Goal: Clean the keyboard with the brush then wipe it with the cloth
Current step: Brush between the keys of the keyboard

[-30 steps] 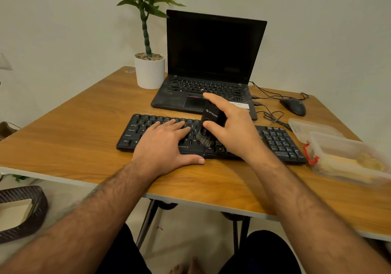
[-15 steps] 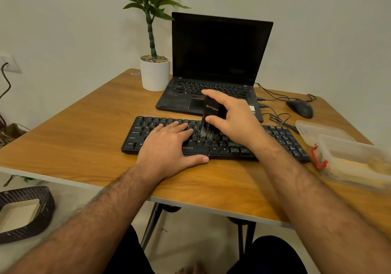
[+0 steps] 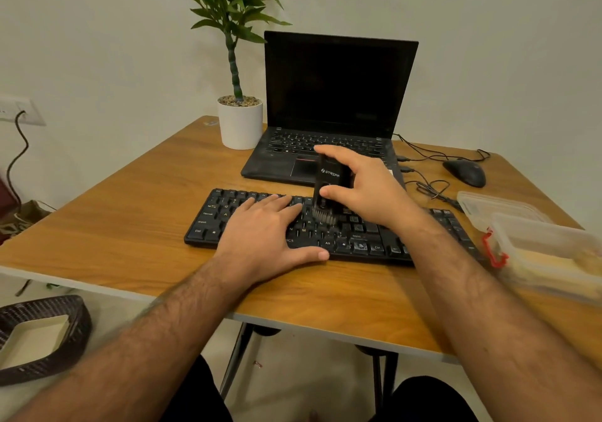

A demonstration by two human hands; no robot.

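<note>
Brush (image 3: pixel 327 193) has shifted slightly far across the keyboard (image 3: pixel 358 242) mid-bench. Right hand (image 3: pixel 365 187) pinches it upright, bristles on centre keys; left hand (image 3: pixel 264 236) lies spread flat, bracing. Keyboard's long axis runs left-right; unbrushed keys lie either side.

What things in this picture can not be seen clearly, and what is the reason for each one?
Head view only:
- Keyboard: its middle keys are covered by the left hand and the right hand.
- Brush: its far side is hidden by the right hand; the bristles are blurred.
- Plastic container: cut off by the right edge, its contents blurred.
- Cloth: cannot be made out anywhere.
</note>
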